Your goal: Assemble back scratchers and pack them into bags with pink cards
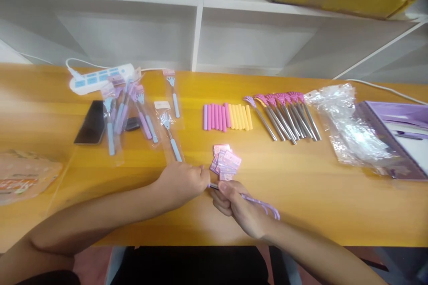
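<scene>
My right hand [238,205] is closed round the metal rod of a purple back scratcher [261,201], whose claw end sticks out to the right past the wrist. At the rod's other end my left hand [185,182] forms a fist; a sliver of purple handle sleeve shows at its edge, the rest hidden in the palm. Just beyond my hands lies a small pile of pink and purple cards [225,162]. Behind it is a row of pink, purple and yellow handle sleeves [227,117]. To the right, several back scratchers without sleeves [287,116] lie side by side, mostly pink-headed.
Bagged back scratchers [125,113] lie at left, by a phone [90,122] and a white power strip [102,78]. Clear plastic bags [354,129] overlap a purple folder [397,142] at right. An orange packet [26,176] is far left; white shelving [199,22] stands behind.
</scene>
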Motion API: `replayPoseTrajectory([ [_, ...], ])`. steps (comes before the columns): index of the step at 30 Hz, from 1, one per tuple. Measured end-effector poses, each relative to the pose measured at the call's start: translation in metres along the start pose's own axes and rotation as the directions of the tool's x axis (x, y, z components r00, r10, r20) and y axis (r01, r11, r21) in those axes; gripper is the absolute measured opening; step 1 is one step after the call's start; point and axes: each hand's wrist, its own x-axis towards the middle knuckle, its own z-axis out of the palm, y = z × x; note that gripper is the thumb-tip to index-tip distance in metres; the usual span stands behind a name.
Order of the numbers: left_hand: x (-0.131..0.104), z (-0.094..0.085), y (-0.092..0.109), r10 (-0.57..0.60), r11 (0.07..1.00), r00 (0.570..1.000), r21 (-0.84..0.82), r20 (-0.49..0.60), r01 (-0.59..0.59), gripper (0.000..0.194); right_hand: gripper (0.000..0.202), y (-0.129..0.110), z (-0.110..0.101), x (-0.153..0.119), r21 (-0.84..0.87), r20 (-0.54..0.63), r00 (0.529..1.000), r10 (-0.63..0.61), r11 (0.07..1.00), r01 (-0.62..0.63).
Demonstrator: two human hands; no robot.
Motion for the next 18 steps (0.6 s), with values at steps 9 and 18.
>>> replayPoseTrajectory([
  [9,0.000,-0.001,-0.006,0.008,0.998,1.000,0.055,-0.003,-0.007,0.031,0.068,-0.013,0.001,0.000,-0.020,-0.024,0.999,0.033,0.999,-0.033],
  [18,-0.001,-0.003,-0.010,0.019,0.999,1.000,0.050,0.017,-0.020,0.028,0.071,-0.013,0.000,0.001,0.032,-0.038,0.999,0.039,0.999,-0.038],
])
